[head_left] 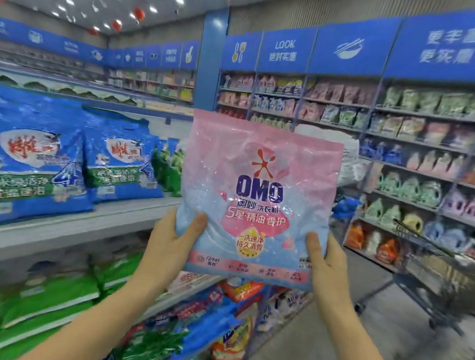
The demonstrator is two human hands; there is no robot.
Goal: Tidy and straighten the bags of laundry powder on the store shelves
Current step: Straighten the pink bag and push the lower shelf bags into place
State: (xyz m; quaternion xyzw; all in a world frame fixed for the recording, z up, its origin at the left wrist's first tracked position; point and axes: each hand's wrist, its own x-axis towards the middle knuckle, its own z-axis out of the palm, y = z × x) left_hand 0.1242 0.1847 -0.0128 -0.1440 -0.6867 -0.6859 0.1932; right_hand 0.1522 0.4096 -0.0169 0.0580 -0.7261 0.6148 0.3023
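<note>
I hold a pink and light-blue OMO bag of laundry powder (258,193) upright in front of me, in the air beside the shelf end. My left hand (174,243) grips its lower left corner, thumb on the front. My right hand (324,262) grips its lower right corner the same way. To the left, two blue bags of laundry powder (27,157) (121,159) stand leaning on the grey shelf (58,228), with green bags (170,167) behind them.
Below that shelf lie green bags (50,304) and mixed red, blue and orange bags (236,291). A metal shopping cart (440,277) stands in the aisle at right. Wall shelves (407,168) of detergent line the far side.
</note>
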